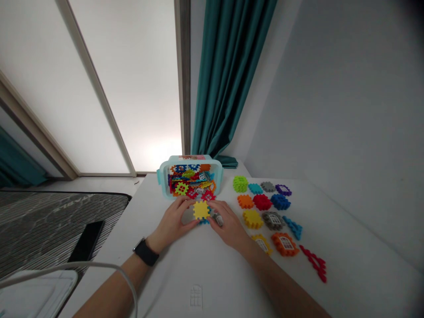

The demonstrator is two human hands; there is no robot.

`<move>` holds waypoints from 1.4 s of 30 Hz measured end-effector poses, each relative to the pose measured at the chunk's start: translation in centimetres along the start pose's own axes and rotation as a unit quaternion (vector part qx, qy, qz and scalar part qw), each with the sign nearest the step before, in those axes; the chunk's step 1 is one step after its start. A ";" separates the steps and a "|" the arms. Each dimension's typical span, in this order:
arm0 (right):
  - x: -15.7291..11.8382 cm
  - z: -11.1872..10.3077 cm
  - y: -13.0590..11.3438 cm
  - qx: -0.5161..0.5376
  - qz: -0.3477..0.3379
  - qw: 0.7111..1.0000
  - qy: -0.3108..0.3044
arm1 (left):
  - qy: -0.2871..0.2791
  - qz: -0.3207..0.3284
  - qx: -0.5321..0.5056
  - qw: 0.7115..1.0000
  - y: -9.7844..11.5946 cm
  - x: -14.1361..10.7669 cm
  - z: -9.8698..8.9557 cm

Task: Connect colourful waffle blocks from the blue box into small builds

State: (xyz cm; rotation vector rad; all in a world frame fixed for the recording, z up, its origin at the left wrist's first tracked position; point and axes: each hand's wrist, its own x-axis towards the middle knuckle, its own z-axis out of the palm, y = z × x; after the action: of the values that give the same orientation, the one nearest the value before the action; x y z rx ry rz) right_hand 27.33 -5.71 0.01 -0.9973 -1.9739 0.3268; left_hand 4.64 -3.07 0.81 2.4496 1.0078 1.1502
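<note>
A yellow square toothed tile (201,210) is held up between both hands, with blue pieces partly visible behind and below it. My left hand (175,219), below a black watch-wearing wrist's reach, grips the tile's left side between thumb and fingers. On its right side, my right hand (228,223) has its thumb and fingers closed round the edge. A grey piece (217,217) shows partly under my right hand. Just beyond the hands, a pale teal box (160,176) holds many mixed coloured tiles.
Colour-sorted stacks stand on the right of the white table (185,269), including red tiles (262,202), yellow tiles (252,219) and orange window pieces (285,244). Red pieces (314,263) lie at the far right. A white cable (99,264) crosses near my left forearm.
</note>
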 end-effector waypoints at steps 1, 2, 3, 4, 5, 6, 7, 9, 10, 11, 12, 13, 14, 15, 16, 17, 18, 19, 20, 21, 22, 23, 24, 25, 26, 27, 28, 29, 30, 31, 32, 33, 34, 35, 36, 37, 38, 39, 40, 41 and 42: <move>0.0 0.0 -0.1 0.000 0.003 1.000 0.002 | -0.002 -0.002 -0.005 1.000 0.0 0.0 0.0; 0.0 -0.1 -0.1 0.000 0.005 1.000 0.004 | -0.003 -0.003 -0.008 1.000 0.0 0.0 0.0; 0.0 -0.1 -0.2 -0.001 0.007 1.000 0.006 | -0.005 -0.004 -0.011 1.000 0.0 0.0 0.0; 0.0 -0.1 -0.2 -0.001 0.009 1.000 0.009 | -0.007 -0.005 -0.012 1.000 0.0 0.0 0.0; 0.0 -0.1 -0.2 -0.001 0.011 1.000 0.012 | -0.009 -0.006 -0.012 1.000 0.0 0.0 -0.1; 0.1 -0.1 -0.2 -0.001 0.013 1.000 0.014 | -0.011 -0.007 -0.012 1.000 0.0 0.0 -0.1; 0.1 -0.1 -0.2 -0.001 0.015 1.000 0.015 | -0.013 -0.007 -0.011 1.000 0.0 0.0 -0.1; 0.1 -0.2 -0.2 0.002 0.016 1.000 0.013 | -0.010 -0.007 -0.009 1.000 0.0 0.0 -0.1; 0.1 -0.2 -0.2 0.003 0.015 1.000 0.012 | -0.007 -0.008 -0.008 1.000 0.1 0.0 0.0; 0.1 -0.2 -0.2 0.004 0.013 1.000 0.011 | -0.004 -0.008 -0.008 1.000 0.1 0.0 0.0; 0.1 -0.2 -0.2 0.004 0.012 1.000 0.011 | -0.001 -0.008 -0.008 1.000 0.1 0.0 -0.1; 0.1 -0.2 -0.2 0.004 0.012 1.000 0.010 | 0.002 -0.007 -0.009 1.000 0.2 0.0 -0.1; 0.1 -0.2 -0.2 0.003 0.013 1.000 0.009 | 0.004 -0.006 -0.010 1.000 0.2 0.0 -0.1; 0.1 -0.2 -0.2 0.002 0.015 1.000 0.007 | 0.005 -0.005 -0.011 1.000 0.3 0.0 -0.1; 0.1 -0.2 -0.2 0.000 0.017 1.000 0.005 | 0.007 -0.004 -0.012 1.000 0.3 0.0 -0.1; 0.1 -0.2 -0.1 0.000 0.019 1.000 0.003 | 0.009 -0.003 -0.013 1.000 0.3 0.0 -0.1; 0.0 -0.2 -0.1 0.000 0.020 1.000 0.003 | 0.009 -0.002 -0.014 1.000 0.3 0.0 -0.1; 0.0 -0.1 0.0 0.000 0.020 1.000 0.004 | 0.009 -0.001 -0.015 1.000 0.2 0.0 -0.1; 0.0 -0.1 0.0 0.001 0.019 1.000 0.006 | 0.007 0.000 -0.017 1.000 0.2 0.0 -0.1; 0.0 0.0 0.1 0.002 0.019 1.000 0.008 | 0.005 0.000 -0.018 1.000 0.2 0.0 -0.2; 0.0 0.0 0.1 0.003 0.018 1.000 0.010 | 0.004 0.000 -0.018 1.000 0.1 0.0 -0.2; -0.1 0.0 0.1 0.003 0.019 1.000 0.011 | 0.002 -0.001 -0.019 1.000 0.1 0.0 -0.2; -0.1 0.1 0.1 0.003 0.019 1.000 0.012 | 0.002 -0.002 -0.019 1.000 0.1 0.0 -0.2; -0.1 0.1 0.1 0.004 0.020 1.000 0.014 | 0.002 -0.004 -0.020 1.000 0.1 0.0 -0.2; -0.1 0.1 0.1 0.006 0.020 1.000 0.015 | 0.003 -0.006 -0.022 1.000 0.2 0.0 -0.2; -0.1 0.1 0.0 0.009 0.020 1.000 0.017 | 0.002 -0.008 -0.025 1.000 0.2 0.1 -0.2; -0.1 0.1 0.0 0.013 0.019 1.000 0.018 | 0.002 -0.009 -0.028 1.000 0.3 0.1 -0.2; 0.0 0.1 0.0 0.018 0.016 1.000 0.018 | 0.002 -0.009 -0.030 0.999 0.3 0.1 -0.2; 0.0 0.1 -0.1 0.023 0.012 1.000 0.016 | 0.001 -0.009 -0.032 0.999 0.3 0.1 -0.2; 0.0 0.1 -0.1 0.028 0.009 0.999 0.013 | 0.000 -0.009 -0.033 0.999 0.3 0.1 -0.2; 0.0 0.1 -0.1 0.032 0.006 0.999 0.009 | -0.001 -0.008 -0.034 0.999 0.3 0.1 -0.2; 0.0 0.1 -0.1 0.034 0.005 0.999 0.004 | -0.002 -0.007 -0.035 0.999 0.3 0.1 -0.2; 0.0 0.1 -0.1 0.036 0.005 0.999 0.001 | -0.004 -0.007 -0.035 0.999 0.3 0.1 -0.2; 0.0 0.1 -0.1 0.037 0.006 0.999 0.000 | -0.005 -0.007 -0.035 0.999 0.2 0.1 -0.2; 0.0 0.1 -0.1 0.037 0.007 0.999 0.001 | -0.007 -0.007 -0.035 0.999 0.2 0.1 -0.1; 0.0 0.1 0.0 0.037 0.008 0.999 0.002 | -0.010 -0.007 -0.035 0.999 0.1 0.0 -0.1; 0.0 0.1 0.0 0.037 0.008 0.999 0.003 | -0.012 -0.008 -0.035 0.999 0.1 0.0 -0.1; 0.0 0.1 0.0 0.037 0.009 0.999 0.003 | -0.013 -0.009 -0.035 0.999 0.0 0.0 -0.1; 0.0 0.1 0.0 0.038 0.009 0.999 0.003 | -0.015 -0.010 -0.036 0.999 0.0 0.0 -0.1; 0.0 0.1 0.0 0.039 0.009 0.999 0.002 | -0.017 -0.011 -0.036 0.999 0.0 0.0 -0.1; 0.0 0.0 0.1 0.041 0.010 0.999 0.001 | -0.018 -0.011 -0.036 0.999 0.0 0.0 -0.1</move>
State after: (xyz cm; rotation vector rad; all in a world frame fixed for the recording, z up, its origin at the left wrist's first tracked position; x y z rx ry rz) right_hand 27.32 -5.64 -0.03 -0.9651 -1.9343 0.4136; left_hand 4.57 -3.06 0.94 2.3877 0.9633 1.1110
